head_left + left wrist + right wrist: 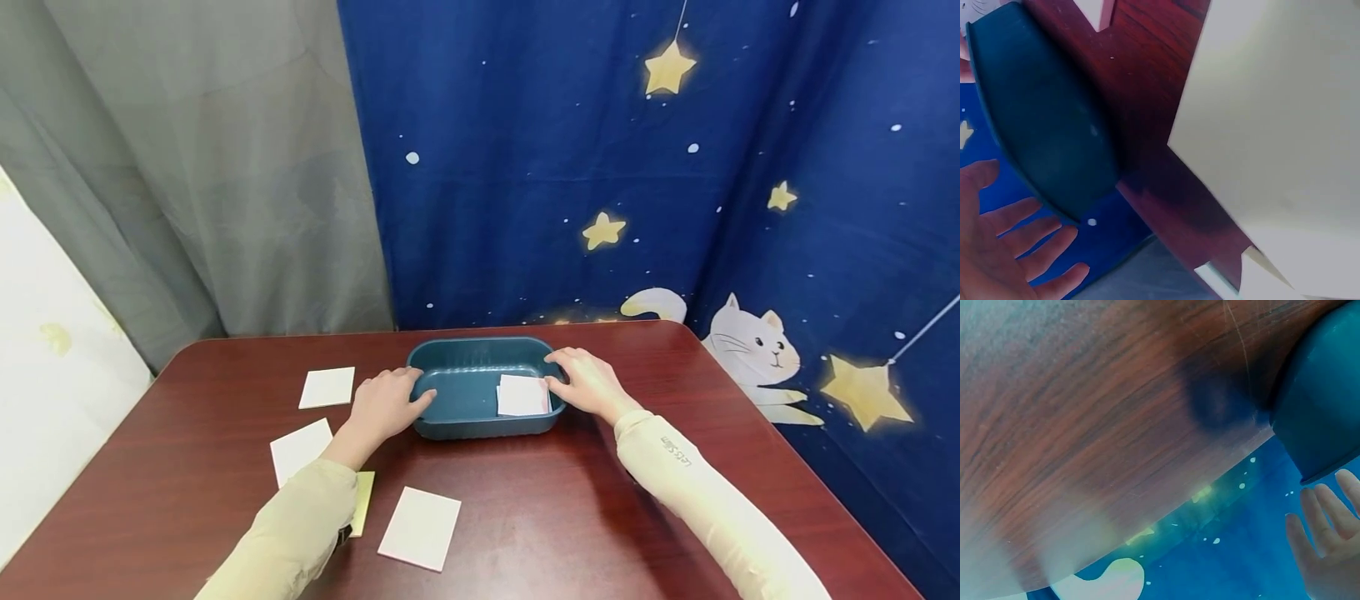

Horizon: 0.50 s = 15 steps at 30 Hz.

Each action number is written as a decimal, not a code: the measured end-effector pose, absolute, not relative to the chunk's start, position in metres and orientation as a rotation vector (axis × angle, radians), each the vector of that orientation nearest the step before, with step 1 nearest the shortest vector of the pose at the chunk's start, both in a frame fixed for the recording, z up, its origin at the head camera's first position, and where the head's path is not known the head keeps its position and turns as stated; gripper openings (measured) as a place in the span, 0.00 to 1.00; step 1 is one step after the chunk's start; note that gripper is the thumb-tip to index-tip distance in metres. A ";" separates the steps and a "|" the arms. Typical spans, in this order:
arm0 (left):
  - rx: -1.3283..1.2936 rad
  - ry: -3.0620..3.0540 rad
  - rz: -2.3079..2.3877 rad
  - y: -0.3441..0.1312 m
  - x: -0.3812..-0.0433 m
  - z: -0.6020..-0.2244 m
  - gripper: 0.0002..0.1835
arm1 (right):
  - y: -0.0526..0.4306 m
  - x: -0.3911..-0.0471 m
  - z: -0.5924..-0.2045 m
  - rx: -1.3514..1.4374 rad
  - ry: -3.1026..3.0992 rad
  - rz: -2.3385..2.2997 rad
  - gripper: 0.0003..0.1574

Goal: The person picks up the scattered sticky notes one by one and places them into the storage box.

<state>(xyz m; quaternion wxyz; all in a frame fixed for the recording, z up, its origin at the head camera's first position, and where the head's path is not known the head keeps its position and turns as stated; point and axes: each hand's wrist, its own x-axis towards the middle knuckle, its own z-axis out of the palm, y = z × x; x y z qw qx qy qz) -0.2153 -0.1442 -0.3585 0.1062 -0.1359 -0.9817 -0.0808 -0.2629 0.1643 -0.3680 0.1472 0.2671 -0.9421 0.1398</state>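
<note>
Dark teal oblong plastic basin [483,429]: upright on the glossy reddish-brown table [540,508], toward its far edge.
Left hand [386,406]: at the basin's left end, fingers extended and spread at the rim.
Right hand [588,385]: at the opposite end, fingers likewise loosely spread.
Flat white squares [523,395]: inside the basin, at its right end.
Yellow square pad [363,504]: on the table, partly hidden by the cream left sleeve [300,521].
</note>
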 end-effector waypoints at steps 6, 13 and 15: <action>-0.541 -2.860 -0.239 -0.138 -0.190 -0.347 0.26 | 0.167 -0.262 -0.374 0.733 -2.752 0.432 0.24; -0.792 -2.848 -0.242 -0.129 -0.149 -0.333 0.25 | 0.169 -0.264 -0.375 0.707 -2.770 0.436 0.25; -0.872 -2.848 -0.223 -0.130 -0.139 -0.333 0.26 | 0.170 -0.264 -0.374 0.710 -2.778 0.433 0.26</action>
